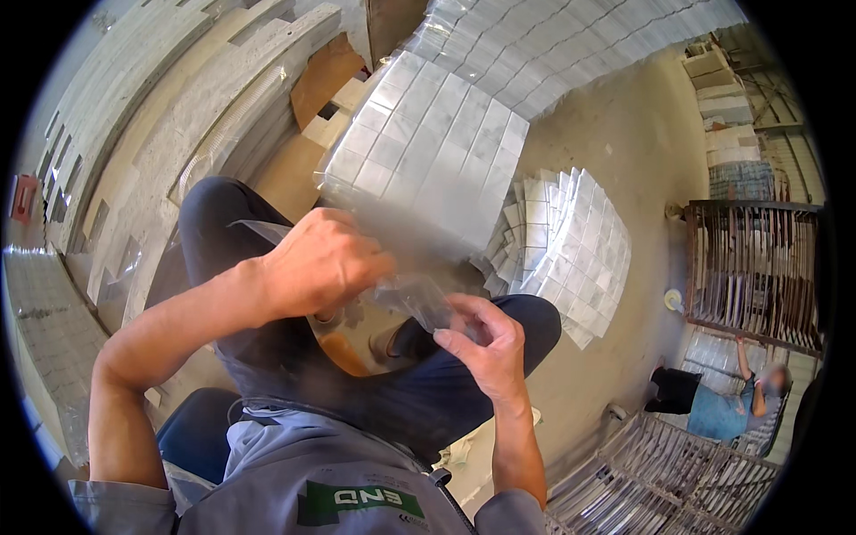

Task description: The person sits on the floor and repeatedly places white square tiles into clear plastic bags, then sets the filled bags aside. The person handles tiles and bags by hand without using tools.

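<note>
A crumpled piece of clear plastic film (415, 299) stretches between my hands above my lap. My left hand (325, 260) is closed on its left end, and a loose flap of film sticks out behind the wrist. At the right end, my right hand (489, 346) pinches the film between thumb and fingers. Just beyond both hands stands a stack of pale grey square-tile mosaic sheets (437, 143), partly covered with clear plastic. More mosaic sheets (584, 250) lean in a fanned row to the right of my knee.
Long rows of plastic-wrapped tile sheets (553, 45) run along the far side. Slabs of pale stone or board (134, 116) and brown cardboard (328, 78) lie at left. On the right are a dark slatted rack (753, 276), a metal rack (642, 473) and another person (718, 412) in blue.
</note>
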The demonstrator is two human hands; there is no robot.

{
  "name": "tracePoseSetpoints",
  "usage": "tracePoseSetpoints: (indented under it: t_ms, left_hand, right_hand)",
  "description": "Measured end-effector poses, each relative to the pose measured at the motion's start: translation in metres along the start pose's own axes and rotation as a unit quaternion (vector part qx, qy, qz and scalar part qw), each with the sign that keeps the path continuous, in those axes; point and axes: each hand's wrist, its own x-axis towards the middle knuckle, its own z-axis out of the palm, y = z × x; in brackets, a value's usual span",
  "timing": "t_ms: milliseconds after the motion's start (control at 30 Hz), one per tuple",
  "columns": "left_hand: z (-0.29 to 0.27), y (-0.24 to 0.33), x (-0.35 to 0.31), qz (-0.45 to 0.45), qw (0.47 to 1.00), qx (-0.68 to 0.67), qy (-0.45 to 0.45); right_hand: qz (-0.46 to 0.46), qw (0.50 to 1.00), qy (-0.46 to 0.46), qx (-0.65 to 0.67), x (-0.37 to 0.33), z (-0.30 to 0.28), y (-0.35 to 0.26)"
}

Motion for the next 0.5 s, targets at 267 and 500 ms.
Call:
tracePoseSetpoints:
  t_ms: [267,500]
  left_hand:
    - [-0.005,-0.065,-0.021,-0.174,0.972,-0.058,-0.145]
    - [-0.019,-0.133,0.015,-0.263,0.916,-0.285,-0.104]
  right_hand:
    - [0.054,0.992,0.1,0.051,0.016,-0.01,0.027]
    - [0.064,0.993,0.074,0.068,0.084,-0.046,0.035]
